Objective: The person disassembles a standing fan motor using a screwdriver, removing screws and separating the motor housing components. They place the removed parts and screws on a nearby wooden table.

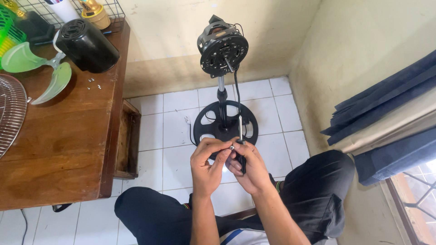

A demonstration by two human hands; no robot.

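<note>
Left hand: the left hand has thumb and forefinger pressed together on a small silver screw, held up at the tip so it can be turned or sorted.
Right hand: the right hand is wrapped shut around a screwdriver, shaft pointing to 12 o'clock, apparently parked while the fingers work.
Screw against grip: at the left fingertips, touching the screwdriver at about 3 o'clock.
Fan stand: the stand fan motor stands bare at 12 o'clock, guard and blade off.
Table: on the wooden table at 10 o'clock lie loose screws, green fan blade, black motor cover.
</note>
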